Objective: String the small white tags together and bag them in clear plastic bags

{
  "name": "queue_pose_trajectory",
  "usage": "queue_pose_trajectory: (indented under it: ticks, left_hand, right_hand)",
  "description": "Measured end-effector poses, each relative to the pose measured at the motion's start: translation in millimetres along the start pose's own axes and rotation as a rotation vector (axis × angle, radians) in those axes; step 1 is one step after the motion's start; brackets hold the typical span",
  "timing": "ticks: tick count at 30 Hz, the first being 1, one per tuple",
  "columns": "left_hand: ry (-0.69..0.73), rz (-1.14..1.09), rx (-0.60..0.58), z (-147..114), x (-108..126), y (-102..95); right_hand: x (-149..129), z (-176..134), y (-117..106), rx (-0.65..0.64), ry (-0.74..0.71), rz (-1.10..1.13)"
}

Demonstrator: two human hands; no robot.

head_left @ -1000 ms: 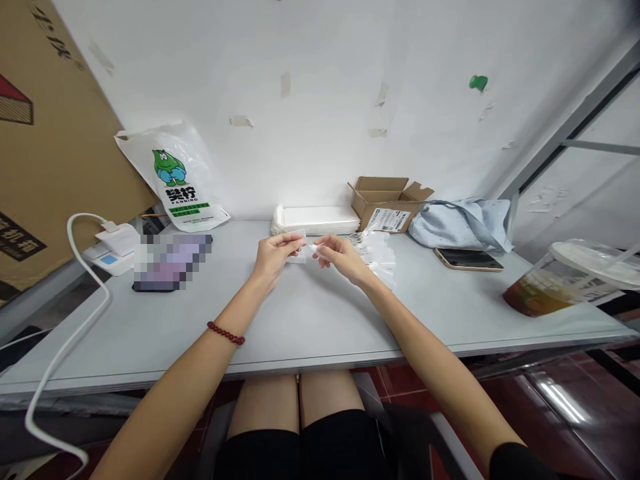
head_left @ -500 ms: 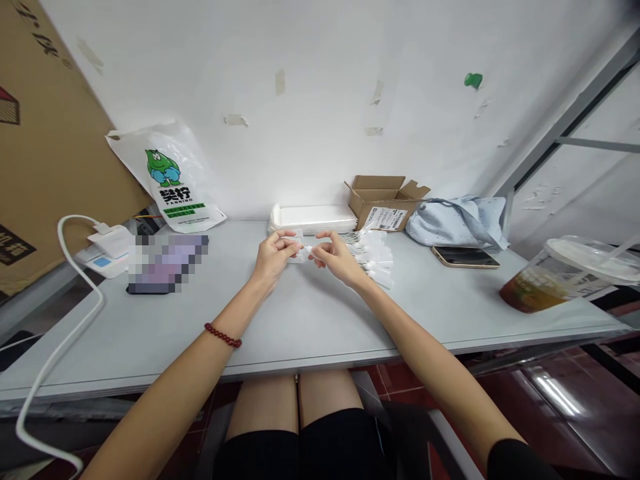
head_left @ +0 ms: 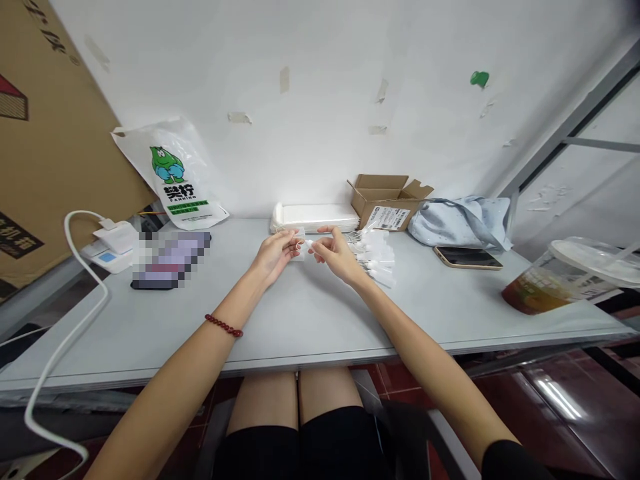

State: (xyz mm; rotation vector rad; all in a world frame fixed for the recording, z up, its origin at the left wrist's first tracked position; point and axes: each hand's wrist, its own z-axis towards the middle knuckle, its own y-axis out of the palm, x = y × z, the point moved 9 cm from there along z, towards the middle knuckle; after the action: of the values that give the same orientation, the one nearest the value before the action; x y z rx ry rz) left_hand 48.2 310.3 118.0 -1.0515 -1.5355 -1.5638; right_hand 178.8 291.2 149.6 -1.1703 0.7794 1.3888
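My left hand (head_left: 275, 256) is closed round a clear, flat plastic piece (head_left: 301, 233) whose upper edge shows above the fingers. Facing it, my right hand (head_left: 337, 255) pinches a small white piece (head_left: 309, 244) between thumb and index finger, close to the left fingertips. Whether the white piece is joined to the clear one is too small to tell. Just right of my right hand lies a spread pile of white, partly see-through tag-like pieces (head_left: 376, 252) with thin strands. Behind my hands rests a stack of flat white packets (head_left: 317, 217).
An opened cardboard box (head_left: 387, 200) and a pale blue cloth bag (head_left: 447, 223) stand along the wall. A phone (head_left: 467, 258) and a plastic drink cup (head_left: 543, 283) are at right. At left are a blurred-out phone (head_left: 173, 260), a white charger (head_left: 117, 247) and a plastic bag (head_left: 195, 173).
My left fingers have shifted and curled on the clear piece, the thumb drawing back. My right hand stays pinched in nearly the same place. The whole view has shifted slightly.
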Motion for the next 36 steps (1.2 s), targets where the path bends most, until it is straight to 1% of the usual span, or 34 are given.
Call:
queue_pose_trajectory:
  ticks: [3,7,13,16,20,29,33,36]
  left_hand:
    - [0.017,0.115,-0.016,-1.3,3.0,0.8]
    - [0.098,0.268,0.017,-5.4,11.4,0.8]
    - [0.181,0.406,0.056,-9.5,17.5,2.5]
    - [0.174,0.392,0.065,-10.3,15.8,1.7]
    - [0.139,0.329,0.049,-10.1,11.6,1.4]
    - [0.159,0.358,0.042,-12.9,15.7,1.3]
    - [0.109,0.3,0.021,-11.2,16.1,0.1]
    - [0.072,0.264,0.054,-8.8,17.1,-5.6]
  right_hand:
    - [-0.4,0.3,-0.2,-0.003,-0.01,-0.021]
    - [-0.3,-0.5,0.8,-0.025,-0.014,-0.058]
    - [0.5,-2.1,2.4,-0.031,-0.005,-0.078]
    - [0.2,-3.1,4.6,-0.045,-0.01,-0.063]
    - [-1.5,-3.8,6.7,-0.061,-0.029,-0.068]
    - [-3.3,-4.0,7.8,-0.073,-0.077,-0.074]
    - [-4.0,-3.0,7.7,-0.076,-0.071,-0.043]
    - [-4.1,-2.0,7.8,-0.081,-0.062,-0.025]
